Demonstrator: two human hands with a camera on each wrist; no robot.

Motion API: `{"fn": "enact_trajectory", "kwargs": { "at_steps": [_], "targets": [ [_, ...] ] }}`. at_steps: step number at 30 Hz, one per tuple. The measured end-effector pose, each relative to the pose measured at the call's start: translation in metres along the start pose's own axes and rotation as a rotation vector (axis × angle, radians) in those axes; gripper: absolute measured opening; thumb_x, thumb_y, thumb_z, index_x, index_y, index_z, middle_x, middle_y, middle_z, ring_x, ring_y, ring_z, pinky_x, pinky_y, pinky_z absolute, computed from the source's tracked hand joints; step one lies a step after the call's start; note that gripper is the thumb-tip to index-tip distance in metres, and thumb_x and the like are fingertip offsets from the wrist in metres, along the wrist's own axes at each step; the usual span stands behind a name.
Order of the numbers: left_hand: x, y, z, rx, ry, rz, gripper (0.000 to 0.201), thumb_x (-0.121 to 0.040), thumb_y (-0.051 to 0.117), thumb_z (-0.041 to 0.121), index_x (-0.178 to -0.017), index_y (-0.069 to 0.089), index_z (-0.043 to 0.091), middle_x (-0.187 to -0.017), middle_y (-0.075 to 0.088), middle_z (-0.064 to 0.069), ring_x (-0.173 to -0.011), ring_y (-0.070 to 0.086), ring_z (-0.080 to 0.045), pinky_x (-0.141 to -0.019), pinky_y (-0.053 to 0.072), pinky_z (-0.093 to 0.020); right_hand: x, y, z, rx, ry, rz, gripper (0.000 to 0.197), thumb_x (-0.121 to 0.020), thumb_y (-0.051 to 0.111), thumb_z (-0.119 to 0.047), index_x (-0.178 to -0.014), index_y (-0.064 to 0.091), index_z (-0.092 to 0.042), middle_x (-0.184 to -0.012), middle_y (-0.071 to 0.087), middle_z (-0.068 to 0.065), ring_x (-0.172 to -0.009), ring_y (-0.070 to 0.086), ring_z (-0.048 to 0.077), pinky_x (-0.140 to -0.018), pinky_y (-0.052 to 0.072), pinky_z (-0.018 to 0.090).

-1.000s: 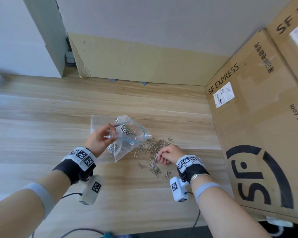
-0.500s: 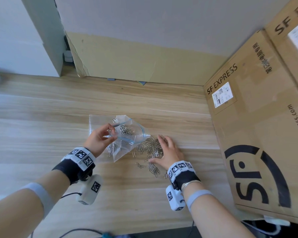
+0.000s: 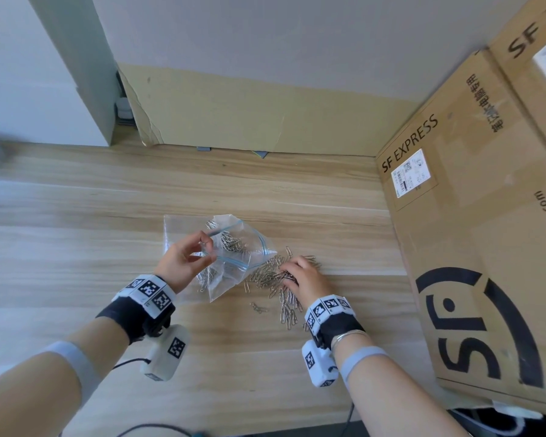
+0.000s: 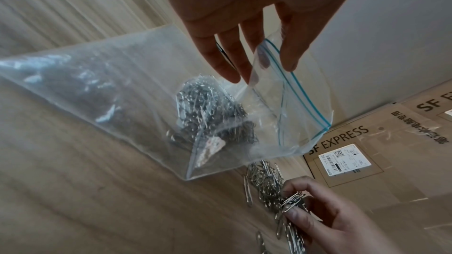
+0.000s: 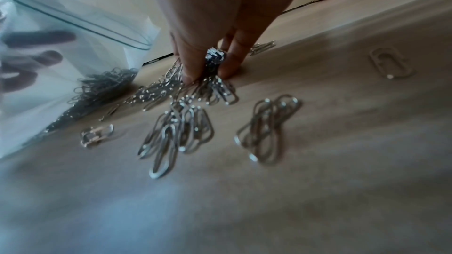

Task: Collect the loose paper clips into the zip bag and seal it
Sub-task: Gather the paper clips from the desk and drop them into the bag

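A clear zip bag (image 3: pixel 234 263) (image 4: pixel 137 107) (image 5: pixel 49 61) with a blue seal strip lies on the wooden table, mouth open toward the right, with a heap of silver paper clips inside. My left hand (image 3: pixel 186 260) (image 4: pixel 266 61) pinches the upper lip of the mouth and holds it up. Loose paper clips (image 3: pixel 271 275) (image 4: pixel 264 179) (image 5: pixel 171 134) lie scattered just right of the bag. My right hand (image 3: pixel 300 279) (image 4: pixel 305 210) (image 5: pixel 208 69) is down on that pile, fingers curled round a bunch of clips.
A large SF Express cardboard box (image 3: pixel 473 234) stands close on the right, with another behind it. A flat cardboard sheet (image 3: pixel 249 121) leans on the wall at the back. Wrist cables trail off the table's near edge.
My right hand spread flat over the pile half a second ago; now its fingers have drawn together round a bunch of clips. The left hand and bag have stayed put.
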State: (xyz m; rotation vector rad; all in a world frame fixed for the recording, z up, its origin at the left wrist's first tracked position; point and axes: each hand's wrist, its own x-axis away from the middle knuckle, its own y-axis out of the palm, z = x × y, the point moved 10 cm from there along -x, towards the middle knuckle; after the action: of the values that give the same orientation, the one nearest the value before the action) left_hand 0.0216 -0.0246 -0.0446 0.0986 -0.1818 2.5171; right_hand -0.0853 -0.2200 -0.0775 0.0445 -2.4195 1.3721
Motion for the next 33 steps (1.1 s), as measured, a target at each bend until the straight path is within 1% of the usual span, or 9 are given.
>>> {"fn": "enact_trajectory", "kwargs": {
  "at_steps": [9, 14, 17, 19, 22, 25, 28, 30, 33],
  "targets": [
    [-0.002, 0.003, 0.004, -0.042, 0.030, -0.008, 0.039, -0.079, 0.061, -0.001, -0.063, 0.050, 0.034, -0.112, 0.057, 0.014, -0.098, 0.063, -0.016, -0.082, 0.054, -0.025, -0.008, -0.014, 0.009, -0.149, 0.087, 0.061, 0.016, -0.082, 0.064, -0.016, -0.096, 0.069, -0.016, -0.108, 0.067, 0.004, -0.094, 0.062, 0.018, -0.092, 0.047, 0.030],
    [-0.001, 0.002, 0.010, -0.052, 0.051, -0.026, 0.044, -0.079, 0.060, -0.001, -0.062, 0.050, 0.039, -0.124, 0.051, 0.017, -0.098, 0.063, -0.011, -0.084, 0.053, -0.028, -0.011, -0.039, 0.002, -0.246, 0.112, 0.095, 0.013, -0.083, 0.063, -0.020, -0.094, 0.069, -0.020, -0.100, 0.070, 0.005, -0.054, 0.063, 0.008, -0.046, 0.047, 0.011],
    [-0.002, 0.002, 0.010, -0.050, 0.048, -0.033, 0.042, -0.079, 0.060, 0.000, -0.062, 0.051, 0.038, -0.126, 0.050, 0.016, -0.100, 0.062, -0.009, -0.087, 0.052, -0.031, -0.016, -0.063, -0.017, -0.287, 0.090, 0.115, 0.016, -0.084, 0.060, -0.021, -0.099, 0.066, -0.022, -0.080, 0.071, 0.002, -0.055, 0.063, 0.002, -0.054, 0.056, 0.021],
    [-0.002, 0.003, 0.011, -0.054, 0.044, -0.028, 0.044, -0.079, 0.060, -0.001, -0.062, 0.052, 0.038, -0.126, 0.049, 0.017, -0.099, 0.062, -0.008, -0.087, 0.052, -0.031, -0.023, -0.071, -0.041, -0.288, 0.019, 0.117, 0.016, -0.084, 0.060, -0.020, -0.099, 0.067, -0.021, -0.077, 0.068, -0.004, -0.052, 0.059, -0.003, -0.052, 0.052, 0.013],
    [-0.003, 0.005, 0.013, -0.034, 0.049, -0.030, 0.044, -0.079, 0.060, -0.002, -0.062, 0.053, 0.038, -0.120, 0.052, 0.022, -0.103, 0.060, -0.003, -0.087, 0.052, -0.028, -0.036, -0.069, -0.089, -0.264, -0.137, 0.098, 0.014, -0.084, 0.062, -0.019, -0.097, 0.068, -0.018, -0.092, 0.069, 0.002, -0.057, 0.060, 0.003, -0.055, 0.050, 0.010],
    [-0.002, 0.005, 0.013, -0.011, 0.054, -0.040, 0.040, -0.079, 0.060, -0.002, -0.064, 0.053, 0.034, -0.111, 0.060, 0.029, -0.110, 0.057, -0.007, -0.087, 0.051, -0.024, -0.045, -0.053, -0.129, -0.209, -0.268, 0.052, 0.014, -0.082, 0.063, -0.016, -0.094, 0.070, -0.015, -0.096, 0.070, 0.006, -0.064, 0.060, 0.013, -0.071, 0.052, 0.027],
    [-0.002, -0.001, 0.015, -0.002, 0.060, -0.027, 0.041, -0.080, 0.059, -0.002, -0.062, 0.052, 0.035, -0.116, 0.060, 0.013, -0.107, 0.060, -0.011, -0.089, 0.051, -0.032, -0.046, -0.043, -0.146, -0.203, -0.323, 0.001, 0.020, -0.080, 0.065, -0.020, -0.099, 0.069, -0.018, -0.101, 0.071, 0.004, -0.089, 0.064, 0.017, -0.085, 0.049, 0.029],
    [-0.001, -0.007, 0.014, 0.000, 0.049, -0.011, 0.043, -0.079, 0.059, -0.002, -0.060, 0.052, 0.036, -0.113, 0.060, 0.017, -0.099, 0.063, -0.007, -0.088, 0.052, -0.030, -0.046, -0.046, -0.138, -0.219, -0.266, -0.016, 0.022, -0.083, 0.062, -0.028, -0.103, 0.068, -0.021, -0.103, 0.071, -0.001, -0.086, 0.065, 0.011, -0.080, 0.050, 0.022],
    [0.001, -0.016, 0.010, -0.003, 0.035, 0.004, 0.044, -0.079, 0.060, 0.000, -0.059, 0.050, 0.037, -0.107, 0.060, 0.033, -0.099, 0.063, -0.006, -0.085, 0.052, -0.023, -0.050, -0.067, -0.097, -0.355, -0.115, 0.125, 0.019, -0.088, 0.053, -0.025, -0.096, 0.067, -0.014, -0.079, 0.069, -0.005, -0.063, 0.061, 0.002, -0.063, 0.050, 0.017]
  ]
}}
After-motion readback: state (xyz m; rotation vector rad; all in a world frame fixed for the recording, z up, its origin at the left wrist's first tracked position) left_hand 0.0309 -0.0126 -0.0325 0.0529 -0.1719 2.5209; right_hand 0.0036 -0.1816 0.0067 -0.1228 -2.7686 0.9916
